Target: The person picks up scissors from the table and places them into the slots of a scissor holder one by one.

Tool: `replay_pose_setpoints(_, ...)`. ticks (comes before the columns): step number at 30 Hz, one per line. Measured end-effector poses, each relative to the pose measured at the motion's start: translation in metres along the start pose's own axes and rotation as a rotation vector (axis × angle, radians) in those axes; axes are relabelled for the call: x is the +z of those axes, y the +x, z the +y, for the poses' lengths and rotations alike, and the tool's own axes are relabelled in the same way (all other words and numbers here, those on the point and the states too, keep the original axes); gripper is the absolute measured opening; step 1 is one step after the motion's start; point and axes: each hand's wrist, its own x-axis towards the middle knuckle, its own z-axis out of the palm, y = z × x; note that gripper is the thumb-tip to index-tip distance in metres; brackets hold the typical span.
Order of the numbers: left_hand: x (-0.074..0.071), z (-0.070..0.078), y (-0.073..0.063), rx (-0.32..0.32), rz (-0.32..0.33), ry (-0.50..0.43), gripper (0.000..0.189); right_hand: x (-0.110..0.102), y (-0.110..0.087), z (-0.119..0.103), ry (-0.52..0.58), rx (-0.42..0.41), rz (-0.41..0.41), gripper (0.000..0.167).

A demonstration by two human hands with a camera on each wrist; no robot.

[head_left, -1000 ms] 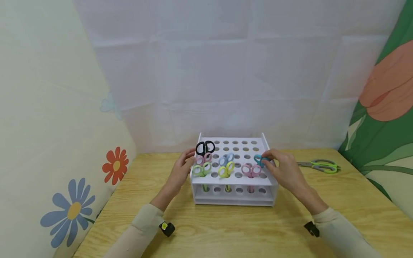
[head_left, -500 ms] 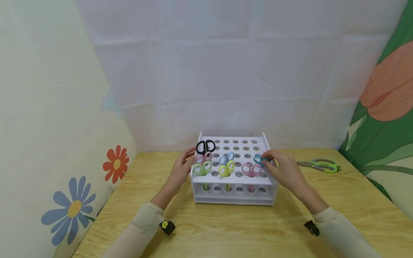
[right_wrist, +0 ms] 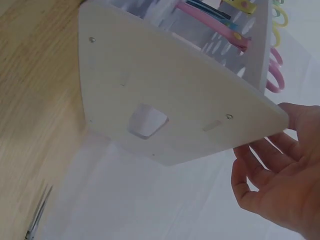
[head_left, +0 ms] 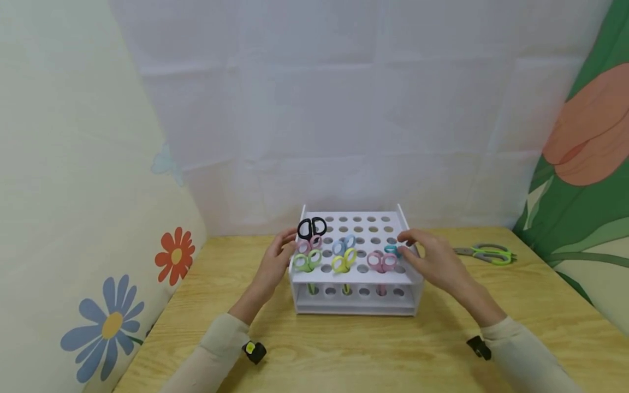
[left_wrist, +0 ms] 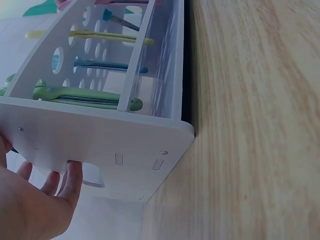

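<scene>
A white rack point(head_left: 356, 276) with rows of round holes holds several scissors, handles up. My left hand point(head_left: 275, 263) rests against its left side; in the left wrist view the fingertips point(left_wrist: 74, 169) touch the outer panel beside a cutout. My right hand point(head_left: 432, 259) is at the right side, thumb and forefinger spread, the thumb tip right at the teal scissors point(head_left: 391, 249), which stand low in a hole. Pink scissors point(head_left: 382, 261) stand just in front of them. Further left are yellow scissors point(head_left: 344, 262), light blue, green point(head_left: 307, 262), pink and black scissors point(head_left: 312, 228).
On the wooden table point(head_left: 354, 349), right of the rack, lie green-and-grey scissors point(head_left: 491, 254), blades pointing left. White cloth point(head_left: 354, 109) hangs close behind the rack. Flower-patterned sheets point(head_left: 585, 164) flank the table.
The teal scissors have gone down deeper into their hole. My right thumb and forefinger have let go of the handles and spread apart. The left hand keeps its place.
</scene>
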Motion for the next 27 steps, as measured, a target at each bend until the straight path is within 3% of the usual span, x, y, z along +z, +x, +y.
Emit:
replay_pose_setpoints(10,0.006,-0.005,-0.002,0.049,0.017,0.004,0.043,-0.022,0.000,0.002,-0.032,0.096,0.034,0.020)
replay_pose_setpoints(19,0.004,-0.009,-0.006,0.089,0.040,-0.015,0.042,-0.029,0.002,0.021,-0.062,0.003,0.094,0.014)
replay_pose_setpoints(23,0.005,-0.007,-0.004,0.113,0.044,0.002,0.041,-0.032,0.001,0.039,-0.151,-0.054,0.140,0.013)
replay_pose_setpoints(27,0.007,-0.008,-0.003,0.121,0.048,0.024,0.040,-0.036,-0.002,0.060,-0.250,-0.079,0.136,0.014)
